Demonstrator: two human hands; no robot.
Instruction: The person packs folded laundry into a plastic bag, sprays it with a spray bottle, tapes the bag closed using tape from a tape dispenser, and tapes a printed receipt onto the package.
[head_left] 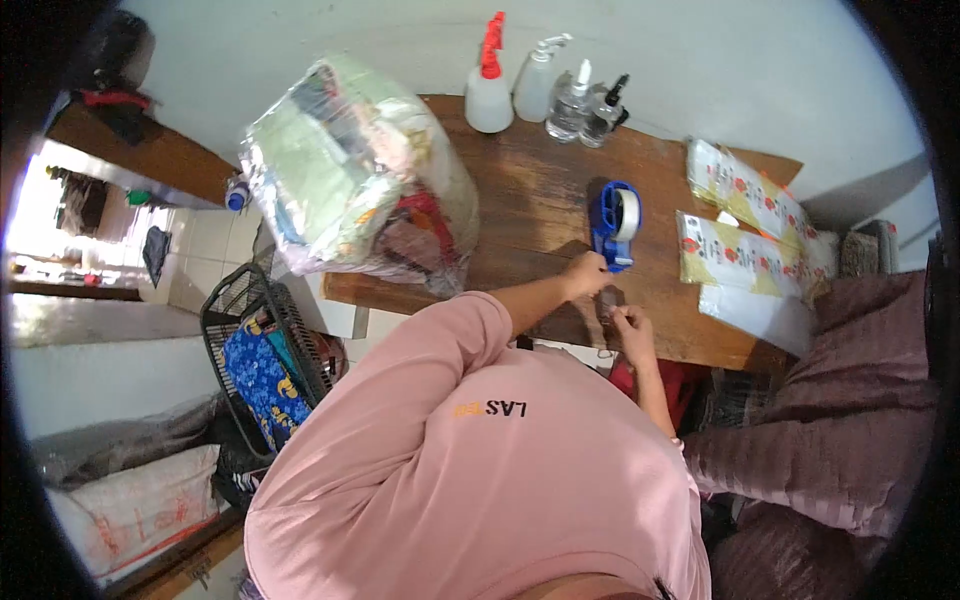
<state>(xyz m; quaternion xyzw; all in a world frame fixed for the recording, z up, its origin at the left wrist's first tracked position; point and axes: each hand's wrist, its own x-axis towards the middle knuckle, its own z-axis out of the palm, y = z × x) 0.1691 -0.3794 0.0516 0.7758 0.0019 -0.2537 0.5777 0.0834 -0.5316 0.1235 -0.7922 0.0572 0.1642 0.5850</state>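
My left hand (585, 275) is closed at the lower end of a blue tape dispenser (602, 236), which holds a roll of clear tape and rests on the wooden table (525, 205). Just below and to the right, near the table's front edge, my right hand (632, 325) has its fingers pinched together. A small, see-through or shiny patch shows between the two hands, too small to make out. What either hand's fingertips hold is not clear.
A large plastic bag of folded cloth (355, 170) fills the table's left side. Bottles, including a red-topped spray bottle (489, 100), stand at the back. Flower-printed packets (740, 250) lie at the right. A black basket (225, 335) is at the lower left.
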